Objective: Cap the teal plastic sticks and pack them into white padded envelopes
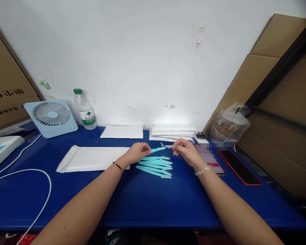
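My left hand [137,153] is closed on the end of a turquoise eyebrow razor [158,149] that points to the right. Between the fingertips of my right hand [185,150] is a small, translucent blade cover [169,146], just right of the razor's tip. Another small translucent piece [162,145] shows just behind them. Several more turquoise eyebrow razors [154,166] lie fanned out on the blue table [153,200] below my hands. A white padded envelope [89,158] lies partly behind my left wrist.
White packets [122,131] and a stack of white envelopes [173,131] rest by the wall. A blue fan [51,117] and a water bottle [85,110] stand left. A phone [242,168] and a bagged cup [228,126] are right. A white cable [49,190] crosses the left side.
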### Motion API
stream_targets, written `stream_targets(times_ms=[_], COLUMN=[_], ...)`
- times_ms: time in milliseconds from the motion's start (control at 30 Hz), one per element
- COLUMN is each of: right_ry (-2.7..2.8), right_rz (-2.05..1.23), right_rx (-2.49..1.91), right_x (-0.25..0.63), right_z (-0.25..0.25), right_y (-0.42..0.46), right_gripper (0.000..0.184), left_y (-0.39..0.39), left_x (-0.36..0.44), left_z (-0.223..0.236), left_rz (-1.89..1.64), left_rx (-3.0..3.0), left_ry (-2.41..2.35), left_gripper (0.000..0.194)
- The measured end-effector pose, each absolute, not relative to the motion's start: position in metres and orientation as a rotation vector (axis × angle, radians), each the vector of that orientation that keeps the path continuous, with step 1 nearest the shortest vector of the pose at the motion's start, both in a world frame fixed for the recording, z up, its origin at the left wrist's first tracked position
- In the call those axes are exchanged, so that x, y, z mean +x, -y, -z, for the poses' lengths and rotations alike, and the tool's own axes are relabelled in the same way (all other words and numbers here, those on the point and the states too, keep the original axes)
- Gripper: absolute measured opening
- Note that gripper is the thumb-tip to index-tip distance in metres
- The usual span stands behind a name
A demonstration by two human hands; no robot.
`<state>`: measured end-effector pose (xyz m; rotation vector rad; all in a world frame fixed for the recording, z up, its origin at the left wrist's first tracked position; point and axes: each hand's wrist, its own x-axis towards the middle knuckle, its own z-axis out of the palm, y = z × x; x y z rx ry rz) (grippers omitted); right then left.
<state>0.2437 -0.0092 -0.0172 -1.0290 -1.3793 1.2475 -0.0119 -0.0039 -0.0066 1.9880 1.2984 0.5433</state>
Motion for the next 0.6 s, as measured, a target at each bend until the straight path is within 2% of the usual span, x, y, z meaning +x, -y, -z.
stream_targets(times_ms=[467,533,600], right_ry=[1.541,1.634,1.756], right_rz=[-1.355,-1.287,-1.081], right_rx=[-1.016,-1.065,-1.142], right_x=[0.233,0.24,0.246], right_z=[0.022,0.023,0.024], right_y=[0.014,0.008,-0.002], right_gripper=[0.017,0.018,0.018], left_y=[0.009,0.008,0.007], left_x=[-0.008,-0.009,-0.01], left_z=[0.008,0.01,0.01], left_rz=[-0.523,-0.492,-0.482], left_rx=[1.999,2.017,2.066], left_ry=[-1.216,-1.219,-1.258], left_gripper=[0.029,0.03,0.031])
